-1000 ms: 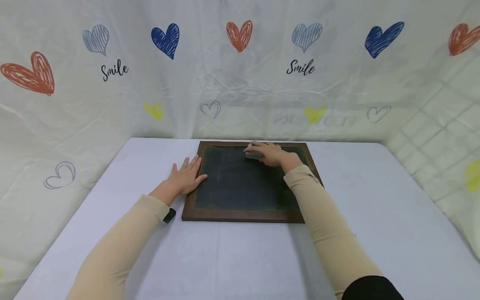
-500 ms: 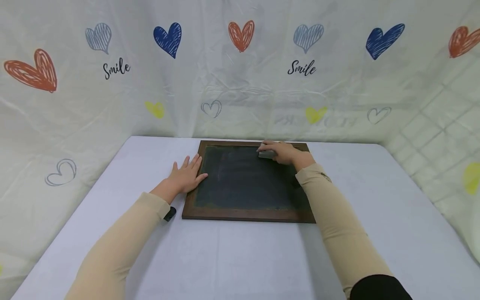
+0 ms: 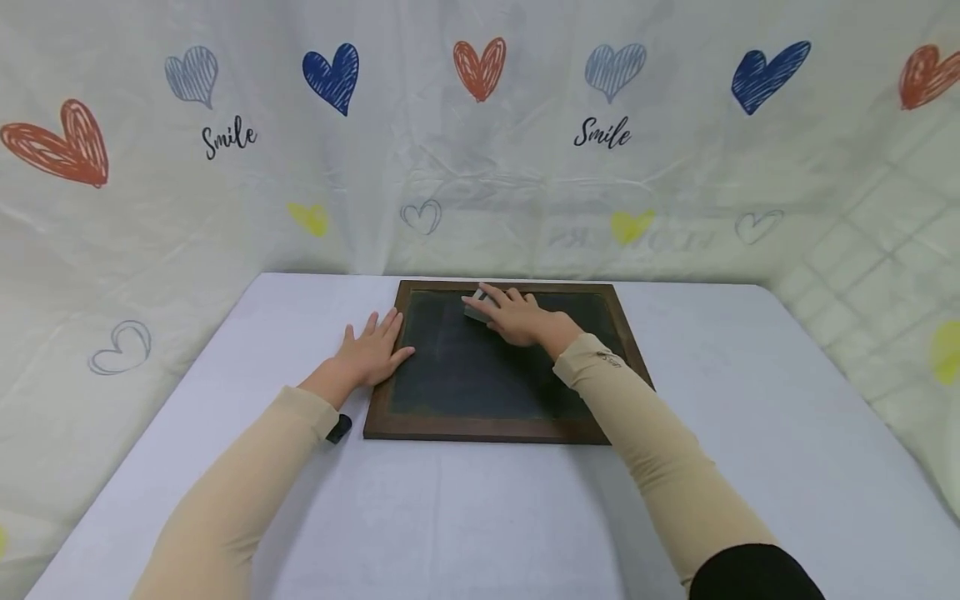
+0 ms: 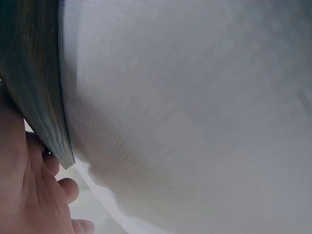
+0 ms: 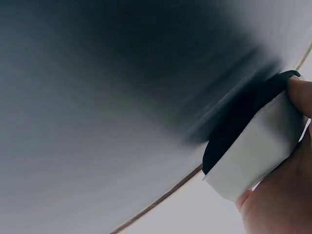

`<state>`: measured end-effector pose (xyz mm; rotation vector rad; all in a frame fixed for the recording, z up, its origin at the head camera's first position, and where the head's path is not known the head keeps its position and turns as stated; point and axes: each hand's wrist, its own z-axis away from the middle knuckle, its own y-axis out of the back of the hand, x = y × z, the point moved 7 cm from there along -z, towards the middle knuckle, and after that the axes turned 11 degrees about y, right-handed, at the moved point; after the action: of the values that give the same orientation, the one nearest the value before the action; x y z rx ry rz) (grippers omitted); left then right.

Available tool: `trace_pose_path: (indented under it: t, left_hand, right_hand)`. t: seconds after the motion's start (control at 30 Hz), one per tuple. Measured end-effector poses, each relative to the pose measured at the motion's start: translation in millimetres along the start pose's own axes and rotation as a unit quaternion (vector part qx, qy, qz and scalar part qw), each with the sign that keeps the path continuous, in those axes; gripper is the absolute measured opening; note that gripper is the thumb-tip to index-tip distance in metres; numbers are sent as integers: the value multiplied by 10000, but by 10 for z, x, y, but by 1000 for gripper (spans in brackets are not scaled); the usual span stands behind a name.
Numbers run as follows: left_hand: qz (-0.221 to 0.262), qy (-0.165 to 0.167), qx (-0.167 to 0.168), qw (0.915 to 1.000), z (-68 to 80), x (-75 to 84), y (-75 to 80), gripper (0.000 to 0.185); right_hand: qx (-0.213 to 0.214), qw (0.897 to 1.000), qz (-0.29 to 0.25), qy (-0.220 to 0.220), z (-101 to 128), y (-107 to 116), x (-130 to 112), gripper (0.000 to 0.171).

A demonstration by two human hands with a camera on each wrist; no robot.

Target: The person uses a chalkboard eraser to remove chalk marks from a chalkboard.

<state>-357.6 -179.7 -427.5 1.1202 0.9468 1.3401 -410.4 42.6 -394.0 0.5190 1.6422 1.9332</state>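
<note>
Fingers of the right hand grip an eraser on the chalkboard; left hand lies flat.

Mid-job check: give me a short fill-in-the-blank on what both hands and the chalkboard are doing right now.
1. The right hand grips a white eraser with a ____ pad underneath.
2. The eraser sits on the chalkboard near its ____ edge.
3. The left hand lies flat with its fingers on the board's ____ frame.
4. The chalkboard rests on a ____ table.

Missing words: black; far; wooden; white
</note>
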Motion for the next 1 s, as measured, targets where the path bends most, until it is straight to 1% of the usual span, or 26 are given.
trace_pose_path:
  t: [0.07, 0.17, 0.3, 0.37, 0.43, 0.53, 0.67, 0.77, 0.83, 0.9, 1.0]
  left_hand:
    - [-6, -5, -2, 10000, -5, -3, -1, 77]
    - [-24, -21, 15, 10000, -31, -7, -6, 78]
    - [-26, -25, 56, 10000, -52, -7, 4, 78]
    - [1, -34, 68, 10000, -57, -4, 11, 78]
    - [21, -23, 65, 10000, -55, -6, 20, 78]
    - [17, 9, 38, 10000, -51, -19, 16, 78]
    - [16, 32, 9, 10000, -36, -26, 15, 79]
    - [26, 38, -2, 10000, -26, -26, 18, 79]
    - [19, 40, -3, 10000, -23, -25, 14, 79]
    - [11, 47, -28, 10000, -23, -26, 5, 79]
    - [-8, 36, -35, 10000, -18, -24, 2, 79]
  right_hand:
    - [106, 9999, -69, 5, 73, 2, 81, 63]
    - [241, 9994, -186, -143, 227, -22, 310, 63]
    - [261, 9971, -475, -540, 440, -28, 611, 62]
    - [209, 9957, -530, -730, 485, -18, 670, 62]
    - [199, 9951, -488, -837, 454, -4, 649, 62]
    - [208, 9967, -289, -733, 310, 20, 483, 62]
    - [159, 9997, -36, -199, 77, 38, 144, 62]
    - [83, 9999, 70, 14, -18, 36, -25, 63]
    - [81, 9999, 88, 32, -33, 25, -55, 64]
    - [135, 9999, -22, 54, -8, 13, -38, 64]
    - [269, 9992, -246, 163, 70, -6, 56, 64]
